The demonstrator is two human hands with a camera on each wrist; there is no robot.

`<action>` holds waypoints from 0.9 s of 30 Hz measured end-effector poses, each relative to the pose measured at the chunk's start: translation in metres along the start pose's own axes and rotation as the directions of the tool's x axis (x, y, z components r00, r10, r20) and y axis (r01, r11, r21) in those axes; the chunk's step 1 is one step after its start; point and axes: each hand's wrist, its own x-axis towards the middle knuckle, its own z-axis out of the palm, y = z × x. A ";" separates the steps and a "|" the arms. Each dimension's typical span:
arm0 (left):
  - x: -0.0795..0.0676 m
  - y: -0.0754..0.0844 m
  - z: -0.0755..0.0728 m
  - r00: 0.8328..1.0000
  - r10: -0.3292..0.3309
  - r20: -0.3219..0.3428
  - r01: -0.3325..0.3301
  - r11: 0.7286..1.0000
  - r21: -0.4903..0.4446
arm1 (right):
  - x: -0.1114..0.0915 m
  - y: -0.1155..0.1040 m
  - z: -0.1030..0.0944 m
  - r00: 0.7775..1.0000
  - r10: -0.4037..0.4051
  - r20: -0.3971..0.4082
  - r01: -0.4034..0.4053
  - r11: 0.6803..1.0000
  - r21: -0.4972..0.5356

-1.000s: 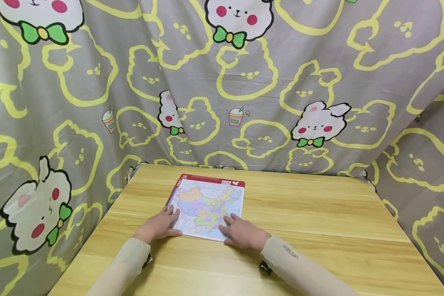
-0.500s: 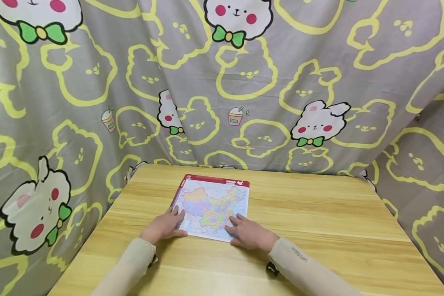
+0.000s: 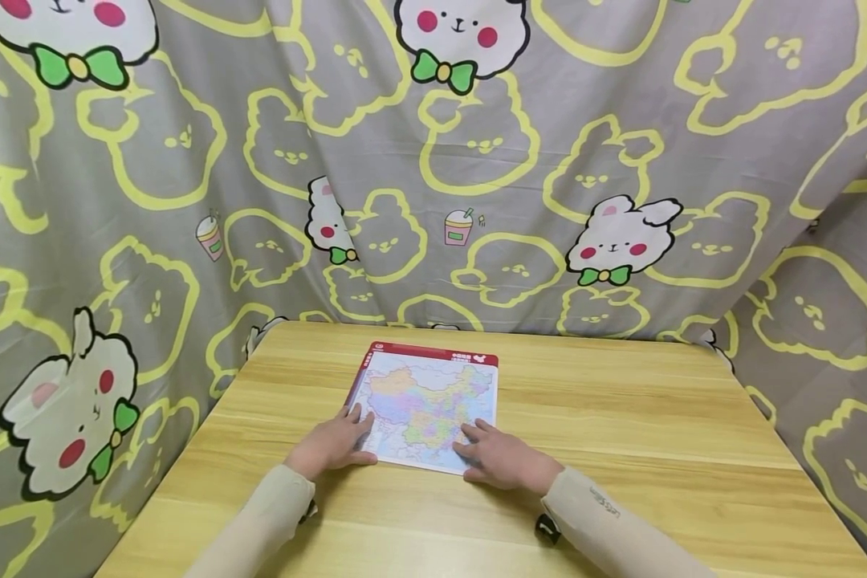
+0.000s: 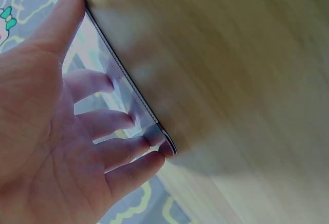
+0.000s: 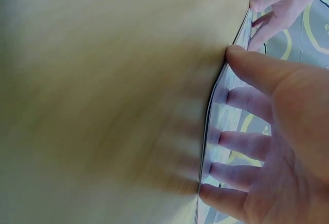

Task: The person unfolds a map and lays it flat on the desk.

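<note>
A flat map board with a red top band lies on the wooden table, showing a coloured map of China. My left hand rests on its near left corner, fingers spread and thumb at the near edge. On the near right part, my right hand touches the board with its fingertips, the thumb by the near edge. In the left wrist view, the fingertips of the left hand meet the thin board. The right wrist view has the right hand with its fingers extended onto the board's surface.
The wooden table stretches out on both sides of the board. Behind and beside it hangs a grey curtain with yellow outlines and white cartoon rabbits. A dark strap shows under the right sleeve.
The map board has slid to the right across the table, with both hands moving along on it. The hands keep the same spread pose.
</note>
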 end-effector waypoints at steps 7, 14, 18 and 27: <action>0.002 0.005 -0.001 1.000 0.016 0.006 -0.016 0.999 0.029 | -0.008 0.004 -0.003 1.000 -0.004 -0.014 0.005 0.999 0.036; 0.005 0.012 -0.001 1.000 0.020 0.019 -0.020 0.999 0.035 | -0.015 0.008 -0.004 0.999 -0.019 -0.028 0.021 0.998 0.053; 0.006 0.015 -0.001 1.000 0.017 0.022 -0.018 0.999 0.031 | -0.018 0.011 -0.004 0.999 -0.020 -0.038 0.022 0.998 0.058; 0.011 0.026 -0.001 0.999 0.038 0.026 -0.039 0.998 0.047 | -0.026 0.021 -0.004 0.999 0.008 -0.052 -0.003 0.996 0.094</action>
